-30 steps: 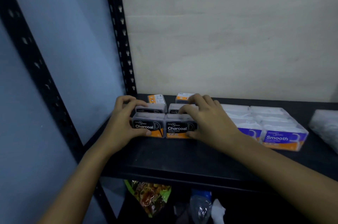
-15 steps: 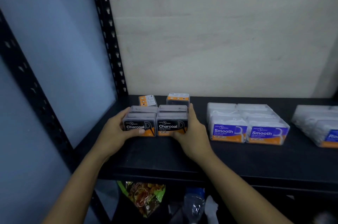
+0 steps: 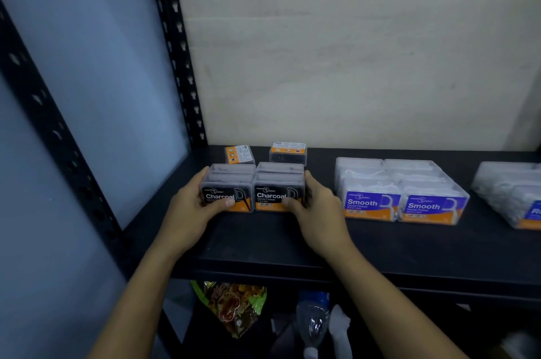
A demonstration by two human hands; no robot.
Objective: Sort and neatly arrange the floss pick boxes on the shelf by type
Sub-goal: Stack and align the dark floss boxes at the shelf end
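Note:
Black "Charcoal" floss pick boxes point(image 3: 253, 187) stand in a tight two-by-two block at the left of the black shelf point(image 3: 380, 241). My left hand point(image 3: 190, 209) grips the block's left side, thumb across the front label. My right hand point(image 3: 316, 206) grips its right side, thumb on the front of the right box. Two more charcoal boxes point(image 3: 288, 152) sit loose behind the block near the wall. A block of purple-labelled "Smooth" boxes point(image 3: 401, 191) stands to the right. Another clear group of boxes point(image 3: 512, 194) is cut off at the right edge.
A black perforated upright point(image 3: 178, 51) rises at the shelf's back left corner, with a pale panel to its left. Below the shelf lie a colourful snack bag point(image 3: 234, 306) and a plastic bottle point(image 3: 311, 320).
My right hand came off the top of the charcoal boxes to the block's right side. Both hands squeezed the block together. The view shifted, bringing the right-hand boxes into sight.

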